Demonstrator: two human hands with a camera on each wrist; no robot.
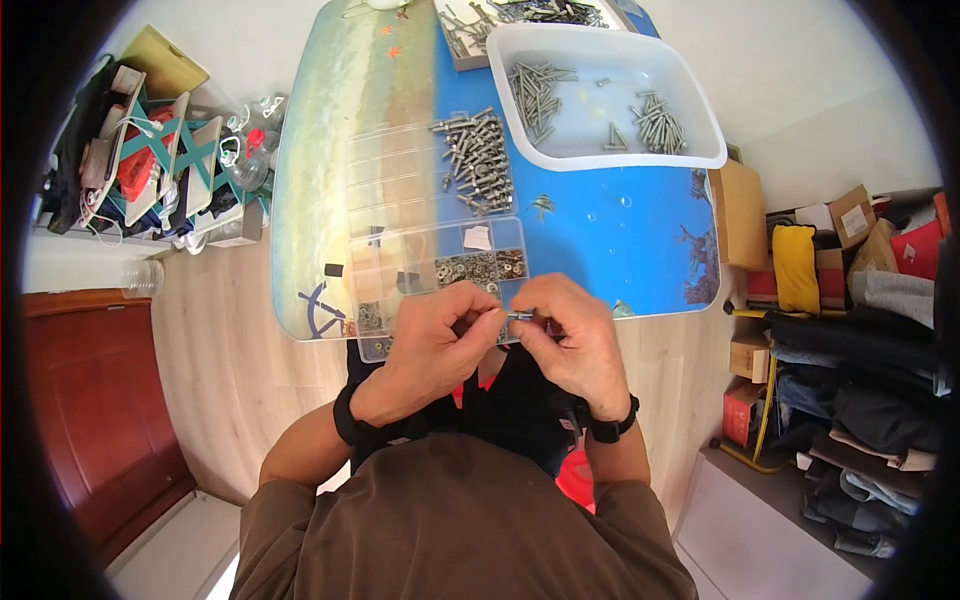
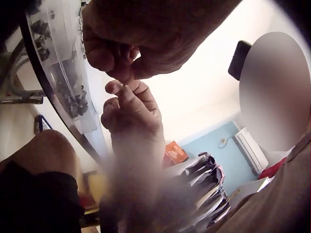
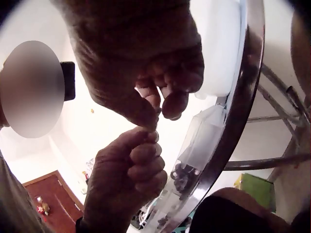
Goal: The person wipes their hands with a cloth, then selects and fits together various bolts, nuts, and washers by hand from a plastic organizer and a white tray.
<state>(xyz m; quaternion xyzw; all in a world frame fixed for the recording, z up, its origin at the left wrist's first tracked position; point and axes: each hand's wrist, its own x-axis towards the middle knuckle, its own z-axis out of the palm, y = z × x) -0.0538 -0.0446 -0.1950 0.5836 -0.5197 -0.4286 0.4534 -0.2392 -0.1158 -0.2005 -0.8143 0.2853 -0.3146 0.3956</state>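
Note:
Both hands meet over the front edge of the table. My right hand [image 1: 578, 345] pinches a small silvery bolt [image 1: 521, 316] between thumb and fingers, pointing sideways toward the other hand. The thumb and index finger of my left hand [image 1: 435, 335] pinch at the bolt's left end; whatever small part they hold there is hidden, and I cannot tell its kind. Below the hands lies a clear compartment box [image 1: 400, 240] with nuts and washers [image 1: 470, 268]. In the right wrist view, the left fingertips [image 3: 151, 136] are right under the right hand's.
Assembled bolts [image 1: 478, 160] lie heaped at the right of the box's clear lid [image 1: 385, 160]. Behind stands a white tub [image 1: 620, 162] with loose screws in groups. A carton [image 1: 465, 60] of more fasteners is at the back. The blue table [image 1: 640, 230] has a rounded edge.

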